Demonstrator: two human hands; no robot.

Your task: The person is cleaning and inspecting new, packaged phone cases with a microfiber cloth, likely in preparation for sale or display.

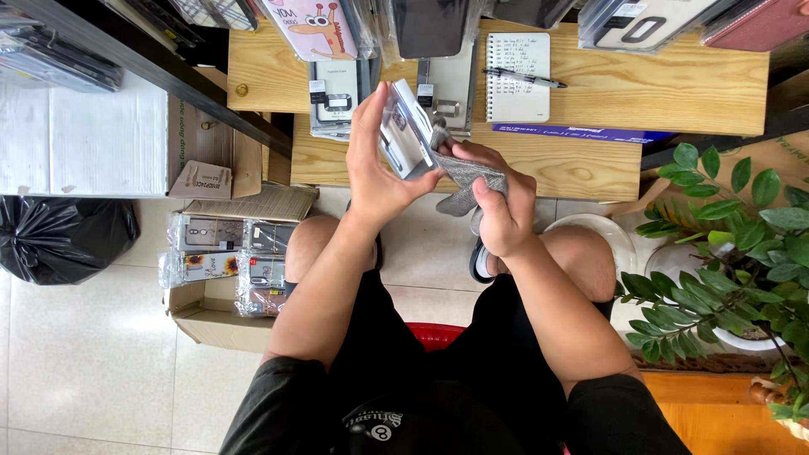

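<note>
The left hand (379,168) is closed around a clear-packaged phone case (404,131), fingers along its far edge, thumb underneath, tilting it up. The right hand (497,206), just beside it, pinches a grey cloth (472,177) against the packet's lower corner. The packet looks light, stiff and slick, best gripped by its edges; the cloth is limp. Beyond the hands lies a notebook (518,76) with a pen (522,78) on the wooden desk (657,84).
</note>
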